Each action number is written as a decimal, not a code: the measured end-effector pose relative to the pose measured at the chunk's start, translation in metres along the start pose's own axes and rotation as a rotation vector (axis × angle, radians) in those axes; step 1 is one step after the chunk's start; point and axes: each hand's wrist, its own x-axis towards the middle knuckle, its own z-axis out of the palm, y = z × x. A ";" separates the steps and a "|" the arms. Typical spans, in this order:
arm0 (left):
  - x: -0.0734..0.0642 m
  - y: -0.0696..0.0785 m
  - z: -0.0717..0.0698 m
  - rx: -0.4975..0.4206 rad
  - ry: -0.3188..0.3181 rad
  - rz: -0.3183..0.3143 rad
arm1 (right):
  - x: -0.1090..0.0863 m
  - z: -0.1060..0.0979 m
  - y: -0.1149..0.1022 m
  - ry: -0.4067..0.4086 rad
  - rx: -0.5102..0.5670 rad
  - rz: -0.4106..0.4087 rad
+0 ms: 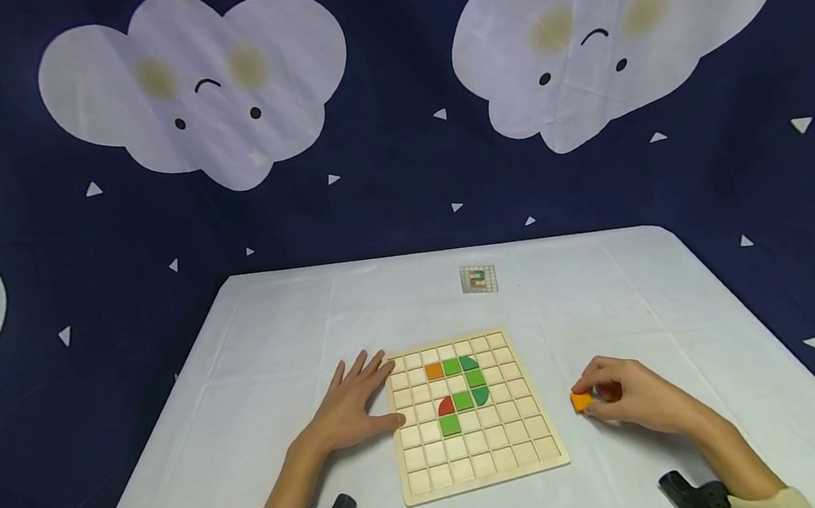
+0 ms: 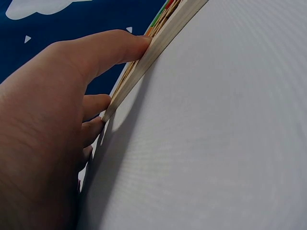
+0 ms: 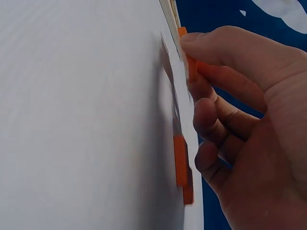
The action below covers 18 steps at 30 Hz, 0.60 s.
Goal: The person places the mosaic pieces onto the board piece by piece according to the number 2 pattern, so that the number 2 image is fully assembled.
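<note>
A wooden grid board (image 1: 502, 454) lies on the white tablecloth. On it an orange square tile (image 1: 433, 371), several green tiles (image 1: 475, 378) and a red rounded tile (image 1: 446, 406) form a winding shape. My left hand (image 1: 346, 412) rests along the board's left edge with fingers spread. Its thumb (image 2: 120, 45) touches the board's rim in the left wrist view. Right of the board, my right hand (image 1: 638, 397) pinches an orange tile (image 1: 581, 401) between thumb and fingers, just above the cloth. Two more orange pieces (image 3: 180, 160) lie below that hand in the right wrist view.
A small pattern card (image 1: 478, 279) with a coloured grid design lies at the back of the table. The white tablecloth (image 1: 272, 328) reaches a dark blue curtain (image 1: 401, 196) with clouds. A black wrist mount (image 1: 695, 494) is strapped on each forearm.
</note>
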 end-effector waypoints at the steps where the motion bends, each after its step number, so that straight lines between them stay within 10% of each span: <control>1: 0.000 0.000 0.000 -0.002 0.002 0.000 | 0.001 0.001 -0.001 -0.001 0.003 -0.003; 18: 0.000 -0.001 0.000 0.006 -0.010 -0.006 | 0.024 0.020 -0.020 -0.031 0.016 -0.097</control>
